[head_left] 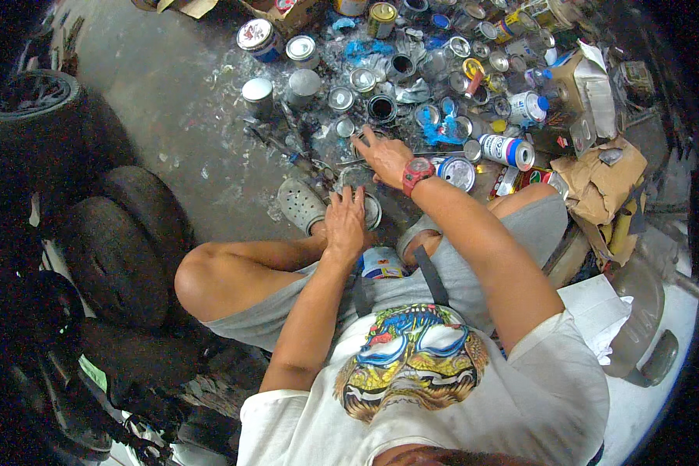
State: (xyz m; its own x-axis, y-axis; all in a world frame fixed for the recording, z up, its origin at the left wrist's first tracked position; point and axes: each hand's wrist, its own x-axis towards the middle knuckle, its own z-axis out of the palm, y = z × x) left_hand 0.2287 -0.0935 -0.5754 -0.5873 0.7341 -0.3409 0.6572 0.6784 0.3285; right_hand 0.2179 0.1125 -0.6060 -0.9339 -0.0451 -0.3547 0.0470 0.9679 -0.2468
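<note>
My left hand (345, 221) is low between my knees, its fingers curved over the near side of a small metal can (373, 210). The hand hides much of that can. Farther forward, my right hand (386, 158) reaches out with fingers apart, its fingertips at a round can top (359, 142). I see nothing held in it, though its palm is hidden. A clear container (349, 178) stands just beyond the left fingertips. A white and blue can (383, 262) sits close in front of my lap.
Several open cans, including a dark-filled one (381, 108), crowd the floor ahead and to the right. White-lidded cans (258, 95) stand ahead left. A can lies sideways (508, 151) near my right forearm. Tires (116, 256) are at left, crumpled brown paper (607, 182) at right.
</note>
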